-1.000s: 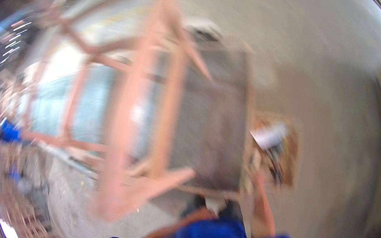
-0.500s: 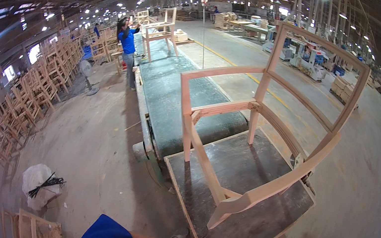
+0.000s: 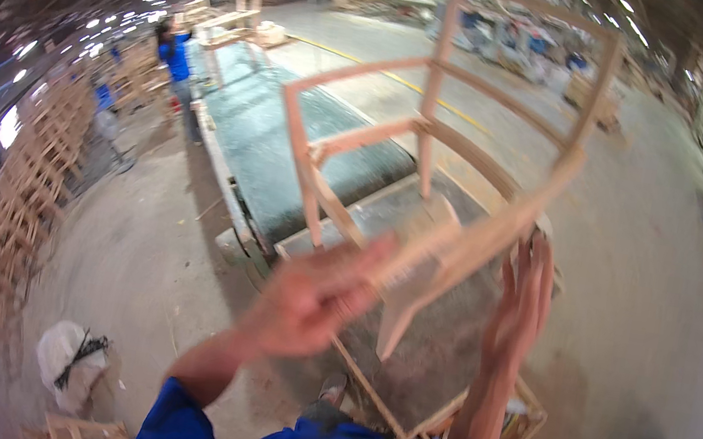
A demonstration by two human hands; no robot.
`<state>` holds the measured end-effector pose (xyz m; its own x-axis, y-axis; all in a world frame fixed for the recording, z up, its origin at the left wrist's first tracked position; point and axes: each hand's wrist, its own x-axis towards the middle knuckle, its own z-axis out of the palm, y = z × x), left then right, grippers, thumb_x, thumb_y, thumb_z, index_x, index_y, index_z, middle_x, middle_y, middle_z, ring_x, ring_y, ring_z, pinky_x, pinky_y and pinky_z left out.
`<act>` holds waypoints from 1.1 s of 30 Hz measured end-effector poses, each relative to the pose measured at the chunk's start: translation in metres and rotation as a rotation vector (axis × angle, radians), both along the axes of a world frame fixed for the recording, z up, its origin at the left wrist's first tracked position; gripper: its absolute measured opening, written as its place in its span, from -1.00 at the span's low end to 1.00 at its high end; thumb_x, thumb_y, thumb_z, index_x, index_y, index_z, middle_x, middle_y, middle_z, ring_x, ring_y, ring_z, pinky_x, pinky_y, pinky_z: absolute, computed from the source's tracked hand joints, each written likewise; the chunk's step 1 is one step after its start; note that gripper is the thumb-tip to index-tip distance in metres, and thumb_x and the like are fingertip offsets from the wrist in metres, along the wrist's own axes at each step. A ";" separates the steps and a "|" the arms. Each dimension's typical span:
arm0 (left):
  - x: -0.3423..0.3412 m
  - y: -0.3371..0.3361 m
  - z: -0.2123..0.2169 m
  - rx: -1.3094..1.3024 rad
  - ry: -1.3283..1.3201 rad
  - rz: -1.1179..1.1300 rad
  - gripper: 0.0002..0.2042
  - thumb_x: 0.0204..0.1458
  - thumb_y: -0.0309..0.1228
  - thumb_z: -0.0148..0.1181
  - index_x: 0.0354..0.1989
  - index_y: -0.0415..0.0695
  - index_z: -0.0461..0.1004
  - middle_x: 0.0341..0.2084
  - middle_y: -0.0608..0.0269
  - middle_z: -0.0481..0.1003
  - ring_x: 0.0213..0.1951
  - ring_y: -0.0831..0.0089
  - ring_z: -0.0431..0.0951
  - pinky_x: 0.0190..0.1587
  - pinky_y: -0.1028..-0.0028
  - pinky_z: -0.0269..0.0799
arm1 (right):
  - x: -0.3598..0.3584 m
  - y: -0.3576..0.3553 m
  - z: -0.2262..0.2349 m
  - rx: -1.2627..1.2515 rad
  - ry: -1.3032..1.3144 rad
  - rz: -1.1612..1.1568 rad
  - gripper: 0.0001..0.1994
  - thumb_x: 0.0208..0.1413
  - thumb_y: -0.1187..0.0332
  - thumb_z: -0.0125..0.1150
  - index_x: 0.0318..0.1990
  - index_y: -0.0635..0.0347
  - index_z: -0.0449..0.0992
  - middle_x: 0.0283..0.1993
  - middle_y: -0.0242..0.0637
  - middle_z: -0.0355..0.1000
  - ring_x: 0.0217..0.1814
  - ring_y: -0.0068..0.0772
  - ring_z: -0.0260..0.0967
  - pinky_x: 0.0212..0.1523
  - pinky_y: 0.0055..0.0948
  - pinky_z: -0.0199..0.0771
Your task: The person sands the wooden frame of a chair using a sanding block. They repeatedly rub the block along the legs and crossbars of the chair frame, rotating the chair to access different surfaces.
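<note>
An unfinished wooden armchair frame stands on a dark-topped table, tilted in the fisheye picture. My left hand, smeared by motion, is closed round a pale wooden-handled brush. The brush reaches over the chair's near leg and armrest; whether it touches the wood I cannot tell. My right hand has its fingers stretched out, together and upward, beside the near armrest. Its fingertips lie at or against the armrest, and nothing shows in its palm.
Beyond the table runs a green conveyor belt with another chair frame on it. A person in blue stands at its left. Stacked chair frames line the left. A white bag sits on the floor; an open box adjoins the table.
Both hands have risen from the box at the table's near edge to the chair. The brush, earlier at my right hand, is now in my left. The view has shifted and blurred.
</note>
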<state>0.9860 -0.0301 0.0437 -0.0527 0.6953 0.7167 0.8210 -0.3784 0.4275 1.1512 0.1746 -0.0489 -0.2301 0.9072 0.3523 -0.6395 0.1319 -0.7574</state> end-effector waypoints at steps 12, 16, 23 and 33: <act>-0.008 0.062 0.049 -0.532 0.386 -0.004 -0.58 0.21 -0.42 0.15 0.27 0.10 0.46 -0.50 0.12 0.41 -0.48 0.20 0.47 -0.39 0.29 0.39 | -0.056 0.170 0.019 -0.488 0.351 0.108 -0.40 0.44 -0.14 -0.39 0.15 0.25 0.30 -0.11 -0.11 0.42 -0.17 -0.18 0.44 -0.15 -0.20 0.54; -0.011 0.103 0.046 -0.551 0.425 -0.058 -0.57 0.20 -0.42 0.14 0.27 0.11 0.46 -0.55 0.08 0.32 -0.52 0.13 0.40 -0.41 0.22 0.33 | -0.067 0.169 0.021 -0.560 0.306 0.010 -0.47 0.47 -0.04 -0.41 0.00 0.26 0.37 -0.42 -0.24 0.39 -0.45 -0.33 0.35 -0.44 -0.30 0.47; -0.029 0.207 0.024 -0.374 0.491 -0.262 -0.52 0.20 -0.43 0.14 0.33 0.15 0.39 -0.54 0.06 0.32 -0.52 0.11 0.38 -0.41 0.23 0.32 | -0.075 0.166 0.023 -0.527 0.264 -0.024 -0.48 0.48 -0.01 -0.40 0.00 0.26 0.39 -0.47 -0.25 0.35 -0.52 -0.35 0.33 -0.52 -0.33 0.41; -0.059 0.170 0.031 -0.432 0.535 -0.445 -0.51 0.17 -0.37 0.18 0.32 0.13 0.40 -0.54 0.10 0.36 -0.50 0.18 0.47 -0.42 0.28 0.41 | -0.071 0.172 0.023 -0.498 0.208 -0.052 -0.49 0.48 0.00 -0.38 0.01 0.27 0.40 -0.49 -0.30 0.32 -0.55 -0.39 0.30 -0.57 -0.40 0.37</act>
<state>0.9275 0.1402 0.0751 0.5666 0.7910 0.2309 0.7671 -0.6087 0.2026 1.0800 0.3462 -0.0262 -0.1513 0.9844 -0.0894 -0.7849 -0.1747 -0.5945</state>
